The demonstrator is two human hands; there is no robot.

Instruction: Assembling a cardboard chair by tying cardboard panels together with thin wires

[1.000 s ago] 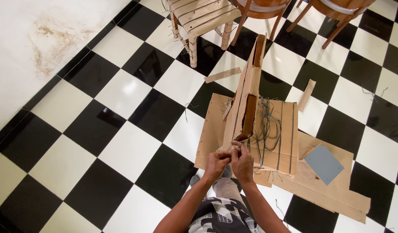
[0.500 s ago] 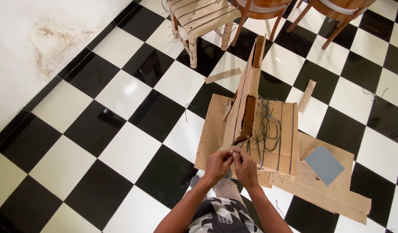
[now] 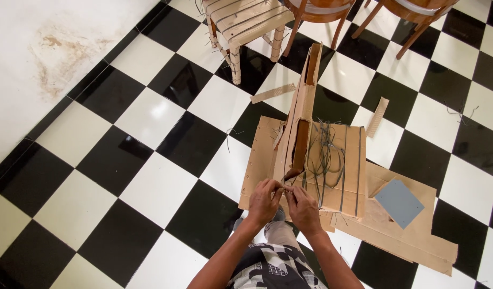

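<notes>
Change since earlier frame: both hands sit slightly lower against the near edge of the cardboard assembly; cardboard pieces and chairs keep their places.
Cardboard assembly (image 3: 305, 160): brown, built from flat panels, resting on the floor just ahead of the person's knees; one tall narrow panel stands on edge and runs away from the viewer.
Dark strips (image 3: 325, 155): thin, loose, looped over the flat panel right of the upright one.
Grey card (image 3: 399, 202): small rectangle, flat, on the lower cardboard sheet to the right of the assembly.
Lower cardboard sheet (image 3: 412, 243): large, irregular, lying flat under and right of the assembly.
Loose cardboard strips: one (image 3: 273, 93) left of the upright panel's far end, one (image 3: 377, 116) right of it, both flat on tiles.
Floor (image 3: 150, 160): glossy black and white checker tiles.
Wall (image 3: 43, 48): white, with a brownish stain, at upper left above a black skirting line.
Chairs: one wooden chair with a strip-wrapped seat and legs (image 3: 246, 24) at top centre; two more wooden chairs (image 3: 412, 16) further right, partly cut off.
Left hand (image 3: 265, 200): fingers curled, pinching at the near bottom edge of the upright panel.
Right hand (image 3: 302, 208): fingers curled, touching the left hand, pinching at the same spot; the item pinched is too small to identify.
</notes>
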